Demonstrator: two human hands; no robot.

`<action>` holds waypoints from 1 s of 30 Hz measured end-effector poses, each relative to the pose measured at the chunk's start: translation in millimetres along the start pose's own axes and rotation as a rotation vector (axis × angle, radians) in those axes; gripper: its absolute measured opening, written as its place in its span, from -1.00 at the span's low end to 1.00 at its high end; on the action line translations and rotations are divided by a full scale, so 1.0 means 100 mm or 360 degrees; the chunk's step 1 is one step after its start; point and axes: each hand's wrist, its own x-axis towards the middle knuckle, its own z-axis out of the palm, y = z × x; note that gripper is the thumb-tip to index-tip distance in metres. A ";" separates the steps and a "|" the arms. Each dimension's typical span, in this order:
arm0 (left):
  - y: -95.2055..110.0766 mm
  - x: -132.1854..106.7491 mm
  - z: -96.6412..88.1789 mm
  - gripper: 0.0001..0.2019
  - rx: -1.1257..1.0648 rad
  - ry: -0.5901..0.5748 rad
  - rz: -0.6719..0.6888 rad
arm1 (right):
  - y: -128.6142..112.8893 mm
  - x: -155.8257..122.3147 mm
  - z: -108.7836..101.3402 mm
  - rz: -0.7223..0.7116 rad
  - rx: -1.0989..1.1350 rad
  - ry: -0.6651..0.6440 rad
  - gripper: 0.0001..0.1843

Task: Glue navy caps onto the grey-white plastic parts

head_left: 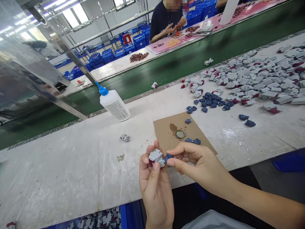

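My left hand point(156, 187) is closed around a light grey plastic piece point(156, 156) with a dark red part on it. Between thumb and fingertips, my right hand point(193, 160) pinches a small dark blue piece point(168, 157), its end touching the grey piece's right side. Just beyond the hands lies a brown cardboard sheet point(164, 127). On it are a bottle cap point(180, 134) with shiny contents, a brown stain and a few more blue pieces point(195, 141).
A white bottle with a blue nozzle point(114, 103) stands on the worktable point(71, 165). Grey pieces point(262, 76) are heaped at right, beside loose blue pieces point(212, 100). A green conveyor belt point(138, 86) runs behind. Across it sits another person point(165, 22). A blue bin point(122, 216) is below.
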 end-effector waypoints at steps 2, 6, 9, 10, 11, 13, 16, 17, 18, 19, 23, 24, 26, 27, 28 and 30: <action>0.00 -0.01 0.00 -0.75 0.0008 0.0000 0.0002 | -0.02 0.00 -0.01 0.0019 0.0025 -0.0028 -0.86; -0.01 -0.01 -0.01 -0.74 0.0061 -0.0053 0.0047 | -0.05 0.01 -0.01 0.0157 0.0121 -0.0095 -0.86; -0.05 0.02 -0.02 -0.74 0.0112 -0.0142 0.0173 | -0.04 0.01 0.02 0.0266 0.0268 -0.0125 -0.83; -0.07 0.03 -0.03 -0.74 0.0113 -0.0158 0.0210 | -0.03 0.00 0.03 0.0280 0.0332 -0.0117 -0.82; -0.09 0.04 -0.03 -0.74 0.0102 -0.0166 0.0238 | -0.01 -0.01 0.04 0.0282 0.0397 -0.0103 -0.80; -0.13 0.05 -0.03 -0.75 0.0074 -0.0168 0.0266 | 0.01 -0.04 0.07 0.0263 0.0486 -0.0070 -0.79; -0.19 0.05 -0.04 -0.74 0.0079 -0.0172 0.0294 | 0.04 -0.07 0.08 0.0237 0.0432 -0.0039 -0.80; -0.21 0.04 -0.04 -0.73 0.0096 -0.0177 0.0320 | 0.04 -0.08 0.07 0.0233 0.0392 -0.0033 -0.81; -0.22 0.04 -0.04 -0.73 0.0109 -0.0182 0.0353 | 0.05 -0.08 0.06 0.0240 0.0368 -0.0031 -0.82; -0.22 0.04 -0.04 -0.74 0.0110 -0.0190 0.0382 | 0.05 -0.07 0.05 0.0258 0.0367 -0.0031 -0.82; -0.19 0.06 0.00 -0.74 -0.0058 -0.0147 0.0289 | 0.06 -0.06 0.01 0.0341 0.0485 -0.0014 -0.77; -0.17 0.07 0.01 -0.73 -0.0115 -0.0108 0.0221 | 0.06 -0.06 0.00 0.0319 0.0496 0.0013 -0.76; -0.13 0.10 0.03 -0.70 -0.0180 -0.0030 0.0100 | 0.05 -0.07 -0.02 0.0215 0.0476 0.0102 -0.78; -0.11 0.11 0.03 -0.70 -0.0186 0.0000 0.0053 | 0.04 -0.08 -0.03 0.0150 0.0447 0.0154 -0.80; -0.09 0.12 0.03 -0.70 -0.0178 0.0026 0.0009 | 0.03 -0.09 -0.04 0.0089 0.0408 0.0198 -0.81; -0.07 0.12 0.02 -0.70 -0.0135 0.0053 -0.0061 | 0.00 -0.09 -0.05 -0.0008 0.0321 0.0254 -0.83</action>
